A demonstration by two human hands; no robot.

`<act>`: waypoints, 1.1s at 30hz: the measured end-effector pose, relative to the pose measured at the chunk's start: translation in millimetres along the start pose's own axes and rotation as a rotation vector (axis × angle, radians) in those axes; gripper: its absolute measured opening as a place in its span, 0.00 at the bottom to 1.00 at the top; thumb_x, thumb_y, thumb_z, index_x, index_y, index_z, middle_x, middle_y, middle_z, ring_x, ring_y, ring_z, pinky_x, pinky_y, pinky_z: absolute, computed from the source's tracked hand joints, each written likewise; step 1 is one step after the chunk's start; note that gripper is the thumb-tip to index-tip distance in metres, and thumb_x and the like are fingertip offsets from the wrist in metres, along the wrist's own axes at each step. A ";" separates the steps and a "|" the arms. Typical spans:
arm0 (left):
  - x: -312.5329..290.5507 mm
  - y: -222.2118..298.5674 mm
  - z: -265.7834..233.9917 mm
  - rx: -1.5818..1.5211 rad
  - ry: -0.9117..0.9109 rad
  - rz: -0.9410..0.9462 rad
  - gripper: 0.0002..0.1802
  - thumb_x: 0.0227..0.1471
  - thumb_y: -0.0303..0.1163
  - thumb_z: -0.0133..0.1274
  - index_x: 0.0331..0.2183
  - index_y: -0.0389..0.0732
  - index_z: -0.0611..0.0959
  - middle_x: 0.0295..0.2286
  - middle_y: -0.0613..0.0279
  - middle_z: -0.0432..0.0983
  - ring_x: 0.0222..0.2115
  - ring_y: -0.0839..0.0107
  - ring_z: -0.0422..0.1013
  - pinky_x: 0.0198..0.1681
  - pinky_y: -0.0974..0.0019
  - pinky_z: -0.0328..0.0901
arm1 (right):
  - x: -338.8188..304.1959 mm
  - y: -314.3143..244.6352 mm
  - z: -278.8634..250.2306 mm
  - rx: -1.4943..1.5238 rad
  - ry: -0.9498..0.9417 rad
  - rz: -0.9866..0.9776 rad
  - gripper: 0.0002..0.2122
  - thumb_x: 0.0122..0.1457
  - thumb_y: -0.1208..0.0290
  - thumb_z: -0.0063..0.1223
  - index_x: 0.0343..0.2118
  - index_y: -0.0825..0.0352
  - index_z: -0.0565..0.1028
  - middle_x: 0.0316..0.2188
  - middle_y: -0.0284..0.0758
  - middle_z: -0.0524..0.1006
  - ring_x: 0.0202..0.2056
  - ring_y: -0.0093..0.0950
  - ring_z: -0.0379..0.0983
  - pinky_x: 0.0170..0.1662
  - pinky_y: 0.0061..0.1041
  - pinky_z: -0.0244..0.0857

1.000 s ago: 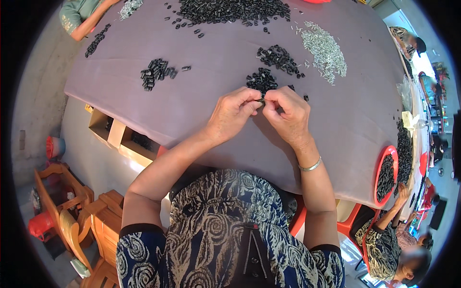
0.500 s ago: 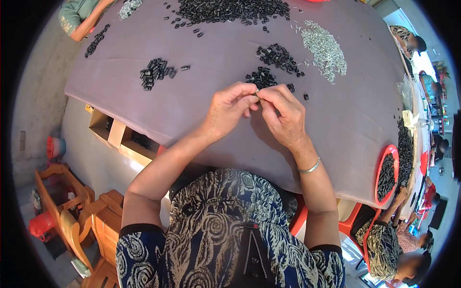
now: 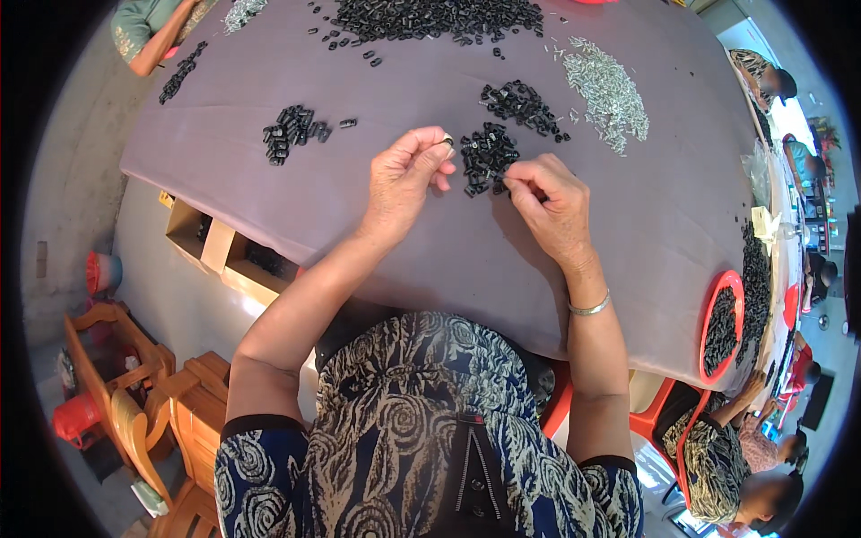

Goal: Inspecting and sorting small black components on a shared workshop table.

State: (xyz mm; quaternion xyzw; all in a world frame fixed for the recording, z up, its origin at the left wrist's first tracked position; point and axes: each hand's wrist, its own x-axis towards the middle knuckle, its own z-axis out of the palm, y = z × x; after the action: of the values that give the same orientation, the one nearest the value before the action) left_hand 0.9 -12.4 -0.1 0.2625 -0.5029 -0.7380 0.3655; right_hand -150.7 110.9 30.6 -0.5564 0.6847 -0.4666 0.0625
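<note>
My left hand (image 3: 401, 182) is raised over the table, with thumb and forefinger pinched on a small black part (image 3: 447, 141); only its end shows. My right hand (image 3: 553, 204) has its fingertips pressed together at the right edge of a heap of small black parts (image 3: 487, 154). What those fingertips hold, if anything, is too small to make out. Just beyond lies a second heap of black parts (image 3: 525, 109). Farther right is a pile of small silvery pin-like pieces (image 3: 607, 94).
Black parts also form a small cluster (image 3: 291, 134) at left and a large heap (image 3: 439, 16) at the far side. A red basket (image 3: 739, 309) of black pieces stands at the right edge. Cardboard boxes (image 3: 220, 249) sit below the table's left edge. Other people sit around.
My hands were together at the fingertips and have parted. The left has moved left and up with the small part; the right has shifted right and slightly down, uncovering the near heap.
</note>
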 end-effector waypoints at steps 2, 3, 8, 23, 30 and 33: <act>0.2 -0.6 1.1 0.022 -0.005 -0.010 0.11 0.55 0.26 0.50 0.40 0.32 0.77 0.30 0.61 0.75 0.27 0.78 0.70 0.27 0.74 0.68 | 1.4 -2.2 1.5 -0.094 -0.055 -0.178 0.04 0.45 0.81 0.56 0.25 0.66 0.74 0.20 0.32 0.71 0.25 0.28 0.68 0.28 0.25 0.64; 0.4 -0.7 1.7 0.029 -0.016 -0.011 0.11 0.55 0.26 0.50 0.40 0.33 0.77 0.30 0.62 0.74 0.27 0.79 0.70 0.27 0.74 0.67 | -0.1 1.2 3.5 -0.093 -0.086 -0.197 0.06 0.45 0.81 0.58 0.28 0.67 0.76 0.23 0.32 0.72 0.27 0.27 0.68 0.29 0.25 0.64; -0.6 -1.9 2.1 0.080 -0.032 -0.015 0.11 0.55 0.25 0.50 0.40 0.33 0.77 0.30 0.63 0.74 0.27 0.79 0.70 0.28 0.75 0.67 | -0.6 -3.9 12.1 -0.185 -0.125 -0.219 0.06 0.44 0.80 0.58 0.27 0.65 0.76 0.24 0.31 0.72 0.29 0.29 0.68 0.31 0.28 0.65; -4.0 -0.6 5.2 0.154 -0.093 -0.001 0.08 0.54 0.25 0.50 0.37 0.35 0.79 0.26 0.69 0.73 0.25 0.83 0.68 0.27 0.77 0.64 | 3.5 1.0 -9.3 -0.029 -0.035 0.033 0.06 0.45 0.81 0.56 0.28 0.66 0.75 0.22 0.31 0.71 0.23 0.24 0.69 0.26 0.22 0.65; -3.6 -2.4 4.9 0.182 -0.092 0.002 0.07 0.54 0.25 0.50 0.36 0.34 0.79 0.26 0.69 0.73 0.25 0.83 0.68 0.27 0.78 0.64 | 3.2 3.6 -16.3 -0.061 -0.197 0.063 0.04 0.46 0.80 0.56 0.26 0.66 0.75 0.20 0.30 0.69 0.23 0.23 0.67 0.27 0.22 0.64; -4.1 -1.3 5.5 0.190 -0.096 0.003 0.07 0.54 0.25 0.50 0.36 0.34 0.79 0.26 0.69 0.73 0.25 0.83 0.68 0.27 0.78 0.64 | 2.2 3.6 -14.0 -0.120 -0.217 -0.090 0.04 0.44 0.79 0.57 0.25 0.65 0.76 0.20 0.30 0.69 0.26 0.26 0.67 0.29 0.25 0.63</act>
State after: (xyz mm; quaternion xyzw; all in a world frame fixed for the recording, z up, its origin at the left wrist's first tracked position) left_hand -1.2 -5.8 0.7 0.2593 -0.5880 -0.6981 0.3156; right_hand -162.5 116.9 36.8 -0.6364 0.6751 -0.3640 0.0819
